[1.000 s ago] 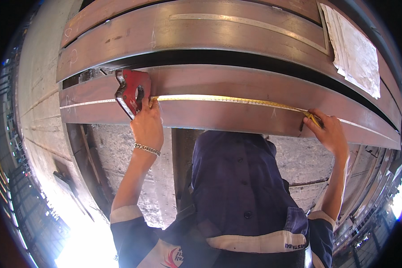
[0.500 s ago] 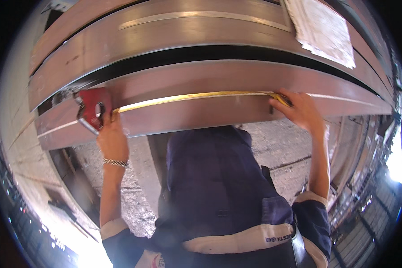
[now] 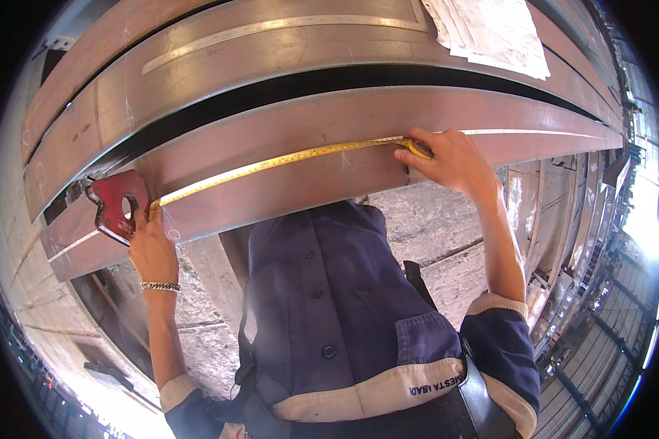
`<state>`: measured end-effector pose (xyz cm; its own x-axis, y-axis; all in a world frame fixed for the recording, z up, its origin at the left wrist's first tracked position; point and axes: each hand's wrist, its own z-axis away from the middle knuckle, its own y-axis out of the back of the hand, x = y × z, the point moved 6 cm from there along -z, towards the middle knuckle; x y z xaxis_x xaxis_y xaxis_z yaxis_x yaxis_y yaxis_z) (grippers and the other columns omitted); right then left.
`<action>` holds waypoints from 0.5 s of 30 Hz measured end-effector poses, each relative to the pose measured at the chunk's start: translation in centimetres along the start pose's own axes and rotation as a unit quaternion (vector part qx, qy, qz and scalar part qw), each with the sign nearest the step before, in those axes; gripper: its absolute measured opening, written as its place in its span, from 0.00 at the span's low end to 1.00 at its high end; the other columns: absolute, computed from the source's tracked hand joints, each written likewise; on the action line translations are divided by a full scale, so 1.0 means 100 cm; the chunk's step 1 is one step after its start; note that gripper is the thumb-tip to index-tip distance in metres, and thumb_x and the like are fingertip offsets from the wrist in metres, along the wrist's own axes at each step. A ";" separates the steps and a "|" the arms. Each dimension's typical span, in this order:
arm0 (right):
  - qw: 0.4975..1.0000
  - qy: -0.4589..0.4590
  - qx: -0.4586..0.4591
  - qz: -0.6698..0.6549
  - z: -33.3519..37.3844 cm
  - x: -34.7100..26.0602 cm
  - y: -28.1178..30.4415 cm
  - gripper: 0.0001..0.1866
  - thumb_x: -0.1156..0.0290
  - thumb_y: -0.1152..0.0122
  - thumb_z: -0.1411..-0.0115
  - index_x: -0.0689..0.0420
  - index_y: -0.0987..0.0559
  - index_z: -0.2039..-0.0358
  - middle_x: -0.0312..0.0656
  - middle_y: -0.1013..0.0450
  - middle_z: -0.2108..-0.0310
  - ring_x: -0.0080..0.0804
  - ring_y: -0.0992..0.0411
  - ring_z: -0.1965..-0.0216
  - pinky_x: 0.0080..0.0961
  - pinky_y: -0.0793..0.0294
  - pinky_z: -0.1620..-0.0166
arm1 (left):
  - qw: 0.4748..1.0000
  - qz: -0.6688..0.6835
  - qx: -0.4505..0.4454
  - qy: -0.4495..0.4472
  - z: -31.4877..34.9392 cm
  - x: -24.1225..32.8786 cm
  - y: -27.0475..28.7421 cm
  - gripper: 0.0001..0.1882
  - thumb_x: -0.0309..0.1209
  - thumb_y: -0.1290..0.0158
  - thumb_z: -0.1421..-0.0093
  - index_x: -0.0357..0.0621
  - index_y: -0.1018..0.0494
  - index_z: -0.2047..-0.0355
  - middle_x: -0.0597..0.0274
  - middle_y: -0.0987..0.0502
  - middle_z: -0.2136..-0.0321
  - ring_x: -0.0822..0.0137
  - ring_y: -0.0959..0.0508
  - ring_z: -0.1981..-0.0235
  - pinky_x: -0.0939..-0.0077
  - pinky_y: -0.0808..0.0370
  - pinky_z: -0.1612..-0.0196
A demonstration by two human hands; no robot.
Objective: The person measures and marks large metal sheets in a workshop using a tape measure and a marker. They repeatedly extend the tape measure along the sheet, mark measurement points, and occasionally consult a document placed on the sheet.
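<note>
A yellow tape measure blade (image 3: 285, 156) stretches along the face of a reddish-brown steel beam (image 3: 271, 197) in front of me. My left hand (image 3: 152, 245) pinches the blade's left end, its fingers against a red plate-like magnetic holder (image 3: 116, 199) with an oval hole. The holder sits on the beam near its left end. Farther right, my right hand (image 3: 450, 162) grips the yellow-and-black tape measure case (image 3: 419, 148), with the palm hiding part of it. A pale straight line (image 3: 527, 132) runs along the beam beyond this hand.
Behind a dark gap lies another steel beam (image 3: 198, 88), bearing a metal carpenter's square (image 3: 285, 24) and creased white papers (image 3: 490, 36). A rough grey floor (image 3: 432, 227) shows below the near beam. Chalk marks dot the steel, and metal pieces line the right side.
My view has turned slightly, so the beams, papers and both hands appear farther left. Both hands keep their hold on the tape measure, which stays stretched along the beam.
</note>
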<state>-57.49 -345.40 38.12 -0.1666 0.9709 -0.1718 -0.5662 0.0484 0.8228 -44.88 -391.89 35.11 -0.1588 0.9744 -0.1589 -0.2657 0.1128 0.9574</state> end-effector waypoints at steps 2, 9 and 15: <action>1.000 0.006 0.007 0.006 0.000 0.000 0.000 0.30 0.38 0.43 0.34 0.51 0.16 0.51 0.53 0.18 0.70 0.52 0.18 0.66 0.44 0.19 0.58 | 1.000 0.003 0.002 0.002 0.000 0.000 0.000 0.25 0.20 0.50 0.40 0.47 0.24 0.42 0.49 0.26 0.44 0.44 0.16 0.62 0.53 0.17 0.59; 1.000 0.008 0.014 0.016 0.000 -0.001 -0.003 0.29 0.39 0.43 0.34 0.52 0.16 0.51 0.54 0.18 0.70 0.52 0.18 0.66 0.43 0.18 0.59 | 1.000 0.002 0.009 -0.003 0.000 0.000 -0.002 0.25 0.19 0.50 0.39 0.47 0.24 0.42 0.48 0.27 0.42 0.44 0.16 0.62 0.54 0.17 0.59; 0.999 0.020 0.034 0.035 0.001 -0.003 -0.002 0.29 0.40 0.43 0.34 0.52 0.16 0.51 0.53 0.19 0.71 0.52 0.18 0.66 0.44 0.18 0.59 | 1.000 0.005 0.005 -0.001 0.001 0.000 -0.002 0.25 0.19 0.49 0.40 0.46 0.24 0.42 0.47 0.27 0.42 0.44 0.16 0.60 0.54 0.17 0.58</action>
<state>-57.25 -345.72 38.00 -0.2359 0.9627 -0.1328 -0.4954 -0.0015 0.8687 -44.77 -391.90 34.95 -0.1600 0.9758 -0.1491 -0.2553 0.1050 0.9612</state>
